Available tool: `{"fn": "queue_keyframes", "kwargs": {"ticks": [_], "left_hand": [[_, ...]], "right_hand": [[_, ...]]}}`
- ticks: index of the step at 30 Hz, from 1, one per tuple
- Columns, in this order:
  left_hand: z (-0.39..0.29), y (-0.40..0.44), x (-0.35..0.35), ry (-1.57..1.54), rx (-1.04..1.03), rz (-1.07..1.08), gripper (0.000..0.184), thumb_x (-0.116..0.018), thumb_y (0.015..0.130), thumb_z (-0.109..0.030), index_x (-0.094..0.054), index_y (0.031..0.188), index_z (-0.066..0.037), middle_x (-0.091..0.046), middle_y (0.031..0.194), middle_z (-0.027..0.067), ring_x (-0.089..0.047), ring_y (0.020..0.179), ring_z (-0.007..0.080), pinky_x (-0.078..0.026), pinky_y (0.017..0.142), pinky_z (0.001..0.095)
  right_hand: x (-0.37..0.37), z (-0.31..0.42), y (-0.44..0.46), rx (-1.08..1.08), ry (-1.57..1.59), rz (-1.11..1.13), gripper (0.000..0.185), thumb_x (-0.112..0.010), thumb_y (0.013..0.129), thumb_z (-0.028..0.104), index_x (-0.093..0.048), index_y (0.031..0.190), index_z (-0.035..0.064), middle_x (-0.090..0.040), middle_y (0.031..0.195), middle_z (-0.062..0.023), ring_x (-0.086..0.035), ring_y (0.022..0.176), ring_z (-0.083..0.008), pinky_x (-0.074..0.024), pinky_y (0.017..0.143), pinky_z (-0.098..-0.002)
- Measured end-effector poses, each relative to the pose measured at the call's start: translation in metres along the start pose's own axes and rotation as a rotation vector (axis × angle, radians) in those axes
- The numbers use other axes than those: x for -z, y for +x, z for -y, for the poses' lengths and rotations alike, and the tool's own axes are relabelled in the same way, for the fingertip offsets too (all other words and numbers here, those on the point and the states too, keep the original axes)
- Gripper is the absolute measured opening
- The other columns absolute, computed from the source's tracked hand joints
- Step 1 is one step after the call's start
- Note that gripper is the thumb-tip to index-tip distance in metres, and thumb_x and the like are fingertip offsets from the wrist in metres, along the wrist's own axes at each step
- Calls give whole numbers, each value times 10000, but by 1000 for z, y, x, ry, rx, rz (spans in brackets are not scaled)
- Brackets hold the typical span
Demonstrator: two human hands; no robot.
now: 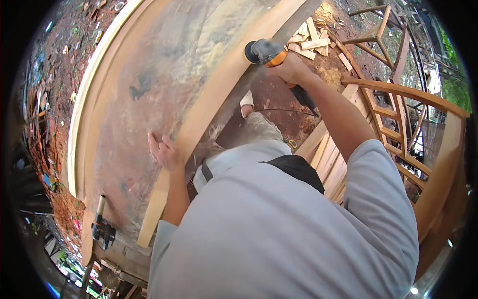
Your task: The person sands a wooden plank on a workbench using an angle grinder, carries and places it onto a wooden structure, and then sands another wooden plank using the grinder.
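Head view: we see a long pale plank (pixel 215 102) running along the near edge of a dusty, stained table (pixel 169 84), from the top of the view down to a squared end near the bottom left. Our right hand (pixel 294 71) is closed around a black and orange power tool (pixel 269 54), whose round head sits on the plank, close to its near edge. Our left hand (pixel 168 153) is loosely open, fingers apart and slightly bent, and seems to grip nothing; it lies low over the table beside the plank, with the wrist across the wood.

A wide stretch of table top separates this plank from a curved-looking pale board (pixel 74 134) along the far edge. A black tool (pixel 102 230) with a pale handle lies near the table's lower left corner, well apart from our left hand. On our right, stacked planks (pixel 338 162) and a wooden frame (pixel 423 94) stand close to the right arm; wood scraps (pixel 314 44) are heaped on the ground beyond.

The right fingers are mostly hidden behind the hand and tool, and we cannot tell whether the left palm touches the table. Our shirt (pixel 284 224) covers much of the lower middle, and the plank's upper end is cut off.
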State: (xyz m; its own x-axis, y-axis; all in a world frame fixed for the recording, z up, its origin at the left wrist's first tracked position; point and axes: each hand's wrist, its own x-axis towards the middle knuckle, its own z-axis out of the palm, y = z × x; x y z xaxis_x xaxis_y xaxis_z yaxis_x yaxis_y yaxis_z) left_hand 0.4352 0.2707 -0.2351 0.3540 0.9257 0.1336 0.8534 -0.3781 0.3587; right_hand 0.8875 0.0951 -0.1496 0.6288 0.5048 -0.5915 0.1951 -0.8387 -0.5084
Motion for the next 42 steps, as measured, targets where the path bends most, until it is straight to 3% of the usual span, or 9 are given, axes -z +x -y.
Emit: {"fn": "queue_keyframes", "kwargs": {"ticks": [8,13,20,25,27,30,35,38,42], "left_hand": [[1,5,-8,77,32,27,432,-533,1033,-266,-684,1189,107,-472,1580,181,-470,1432,358,-361,1161,477],[-3,3,-4,122,-15,16,419,-543,1029,-263,-694,1163,104,-479,1573,184,-472,1429,366,-375,1151,474],[-1,4,-7,126,-11,14,413,-556,1027,-281,-728,984,92,-473,1588,162,-441,1456,357,-356,1166,490],[1,-5,6,60,-1,55,395,-627,981,-311,-715,995,74,-489,1568,164,-432,1462,362,-321,1184,515],[7,-12,15,-72,-437,124,434,-721,903,-350,-694,1056,55,-493,1548,187,-446,1436,376,-319,1169,544],[-5,-38,44,-99,-386,235,473,-799,828,-360,-674,1065,29,-483,1540,208,-456,1406,402,-330,1143,574],[70,-80,59,-93,-357,188,491,-819,823,-333,-662,1122,24,-489,1518,210,-468,1369,424,-354,1110,559],[106,-97,88,-72,-389,151,484,-829,814,-295,-658,1129,30,-509,1490,209,-477,1355,428,-367,1097,543],[140,-103,111,117,-407,282,459,-850,779,-266,-675,1089,24,-515,1476,204,-493,1342,429,-382,1090,531]], "right_hand": [[127,-40,133,-155,63,35,357,-853,723,281,-757,952,24,-709,808,-64,-659,689,-161,-552,645,-333],[165,-36,161,-84,237,-169,279,-836,765,275,-741,904,52,-647,737,-5,-594,610,-128,-506,573,-322],[71,9,69,-142,180,19,402,-812,762,284,-758,1126,122,-711,815,-68,-675,663,-171,-552,561,-362],[-15,38,-25,-51,-20,1,437,-817,761,352,-750,1088,71,-766,982,-163,-745,924,-322,-581,842,-413],[-37,51,-61,-37,-24,-3,447,-823,754,361,-749,1083,67,-767,1004,-168,-739,962,-342,-572,869,-418],[-72,62,-94,18,-5,48,484,-839,733,356,-734,1080,35,-761,971,-194,-742,945,-343,-580,855,-420],[-149,87,-141,252,-131,59,735,-839,715,353,-541,1231,-79,-729,973,-271,-726,976,-416,-581,866,-450],[-170,124,-166,249,-200,384,737,-793,758,356,-496,1292,-56,-703,1064,-292,-698,1036,-450,-544,941,-484],[-207,127,-170,323,-240,436,630,-771,759,314,-554,1240,-28,-709,1062,-274,-700,1026,-436,-546,918,-498]]}}
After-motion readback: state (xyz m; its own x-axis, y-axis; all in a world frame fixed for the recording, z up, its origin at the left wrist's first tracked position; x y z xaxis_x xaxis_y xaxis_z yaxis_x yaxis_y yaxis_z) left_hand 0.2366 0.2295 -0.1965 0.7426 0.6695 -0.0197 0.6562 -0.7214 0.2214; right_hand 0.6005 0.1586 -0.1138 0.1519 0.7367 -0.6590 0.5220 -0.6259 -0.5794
